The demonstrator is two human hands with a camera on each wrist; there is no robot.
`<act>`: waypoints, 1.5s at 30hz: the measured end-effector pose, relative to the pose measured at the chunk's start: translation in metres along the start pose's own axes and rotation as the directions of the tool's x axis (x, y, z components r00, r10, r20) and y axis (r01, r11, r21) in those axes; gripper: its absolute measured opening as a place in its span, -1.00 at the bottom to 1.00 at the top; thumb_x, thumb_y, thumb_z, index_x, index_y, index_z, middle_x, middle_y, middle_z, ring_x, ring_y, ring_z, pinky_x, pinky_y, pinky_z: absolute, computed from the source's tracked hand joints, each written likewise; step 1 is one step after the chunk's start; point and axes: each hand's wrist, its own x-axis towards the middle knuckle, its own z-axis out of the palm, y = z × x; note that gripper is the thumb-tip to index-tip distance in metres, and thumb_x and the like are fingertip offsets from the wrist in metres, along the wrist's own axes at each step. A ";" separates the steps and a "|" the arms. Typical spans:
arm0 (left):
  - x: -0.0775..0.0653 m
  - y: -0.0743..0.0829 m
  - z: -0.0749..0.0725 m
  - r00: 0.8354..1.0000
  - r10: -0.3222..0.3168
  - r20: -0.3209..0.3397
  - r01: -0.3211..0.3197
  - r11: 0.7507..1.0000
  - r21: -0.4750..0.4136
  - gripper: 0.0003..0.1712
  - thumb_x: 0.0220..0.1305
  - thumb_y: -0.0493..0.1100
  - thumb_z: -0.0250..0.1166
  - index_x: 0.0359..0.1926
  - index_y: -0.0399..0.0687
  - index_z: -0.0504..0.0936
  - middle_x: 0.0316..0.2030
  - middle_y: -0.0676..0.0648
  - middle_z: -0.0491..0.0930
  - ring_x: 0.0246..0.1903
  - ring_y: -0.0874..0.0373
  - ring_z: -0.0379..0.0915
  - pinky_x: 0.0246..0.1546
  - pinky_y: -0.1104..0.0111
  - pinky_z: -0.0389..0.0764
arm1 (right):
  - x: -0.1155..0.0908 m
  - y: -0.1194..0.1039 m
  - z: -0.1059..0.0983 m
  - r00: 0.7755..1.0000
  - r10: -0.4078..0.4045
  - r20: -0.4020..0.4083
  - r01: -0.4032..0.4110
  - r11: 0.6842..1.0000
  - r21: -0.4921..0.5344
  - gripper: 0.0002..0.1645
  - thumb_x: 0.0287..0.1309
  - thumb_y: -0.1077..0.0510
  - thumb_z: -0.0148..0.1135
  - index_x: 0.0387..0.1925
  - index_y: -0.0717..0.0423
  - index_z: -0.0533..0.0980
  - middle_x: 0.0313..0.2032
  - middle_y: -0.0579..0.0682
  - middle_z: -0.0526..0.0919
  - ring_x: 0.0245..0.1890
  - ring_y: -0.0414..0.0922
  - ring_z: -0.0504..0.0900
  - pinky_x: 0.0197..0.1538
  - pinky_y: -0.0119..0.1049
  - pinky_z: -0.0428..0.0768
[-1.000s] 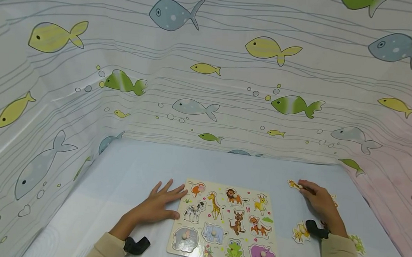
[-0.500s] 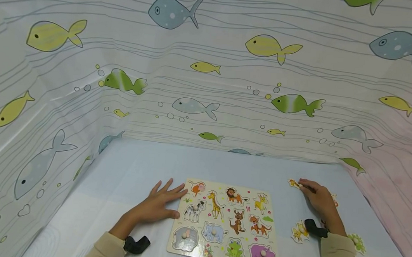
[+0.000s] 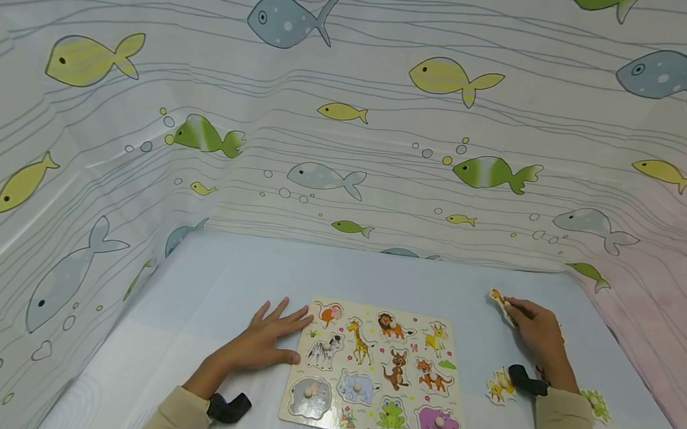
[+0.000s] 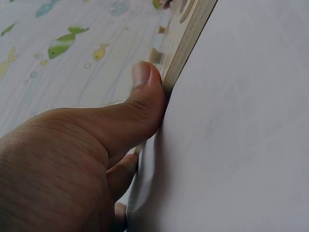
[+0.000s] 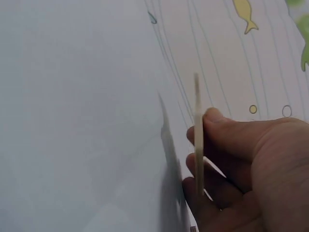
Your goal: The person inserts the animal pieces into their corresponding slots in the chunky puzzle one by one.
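My right hand (image 3: 538,331) pinches a giraffe puzzle piece (image 3: 498,298) between thumb and fingers at the right of the head view. In the right wrist view the thin wooden piece (image 5: 198,135) shows edge-on, lifted off the table. My left hand (image 3: 264,340) lies with fingers spread beside a wooden animal puzzle board (image 3: 362,308); its fingertips and thumb touch the left edge. The left wrist view shows the thumb (image 4: 145,96) against the board's side (image 4: 186,50). A lion (image 3: 392,327), grey elephant (image 3: 309,400) and purple hippo (image 3: 437,425), all with knobs, sit in the board.
A yellow animal piece (image 3: 500,386) lies beside the right wrist camera (image 3: 526,381). Farther right, a green piece (image 3: 596,406) is partly covered by the sleeve. Another piece is mostly hidden behind the right hand. Fish-patterned sheeting (image 3: 382,145) walls the table (image 3: 341,266).
The right hand has lifted the giraffe piece and tipped it more upright, shifting it slightly right. The left hand and the board have stayed in place.
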 end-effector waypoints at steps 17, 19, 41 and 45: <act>0.001 0.002 -0.003 1.000 0.003 0.007 -0.003 1.000 -0.005 -0.07 0.16 0.28 0.33 0.49 0.10 0.29 0.53 -0.04 0.14 0.56 -0.32 -0.32 0.46 -0.29 -0.46 | 0.003 -0.011 -0.007 0.987 0.136 -0.089 -0.107 0.956 0.273 -0.35 0.27 -0.26 0.25 0.20 0.08 0.57 0.04 -0.29 0.66 0.00 -0.25 0.59 -0.22 -0.67 0.57; 0.001 0.002 -0.003 1.000 0.002 0.007 -0.001 1.000 -0.007 -0.07 0.16 0.28 0.34 0.49 0.11 0.29 0.54 -0.03 0.14 0.57 -0.31 -0.32 0.46 -0.28 -0.47 | 0.004 -0.014 -0.007 0.987 0.133 -0.091 -0.102 0.951 0.292 -0.37 0.27 -0.23 0.27 0.17 0.09 0.58 0.24 -0.20 0.60 0.21 -0.19 0.56 -0.14 -0.73 0.56; 0.000 0.000 -0.001 1.000 0.007 -0.002 -0.007 1.000 -0.012 -0.04 0.13 0.31 0.33 0.49 0.10 0.29 0.53 -0.04 0.16 0.56 -0.32 -0.31 0.46 -0.30 -0.45 | -0.006 -0.031 -0.006 0.982 -0.168 -0.086 0.188 0.902 0.388 -0.55 0.25 0.02 0.37 -0.08 0.35 0.57 0.35 -0.18 0.50 0.05 -0.63 0.51 -0.06 -0.73 0.56; -0.001 -0.002 0.000 1.000 0.007 -0.006 -0.007 1.000 -0.008 -0.03 0.11 0.34 0.31 0.49 0.11 0.29 0.53 -0.03 0.15 0.56 -0.32 -0.31 0.46 -0.30 -0.45 | -0.008 -0.041 -0.009 0.973 -0.220 -0.072 0.230 0.897 0.379 -0.54 0.27 0.01 0.34 -0.08 0.37 0.57 0.37 -0.12 0.48 0.06 -0.61 0.53 -0.07 -0.68 0.59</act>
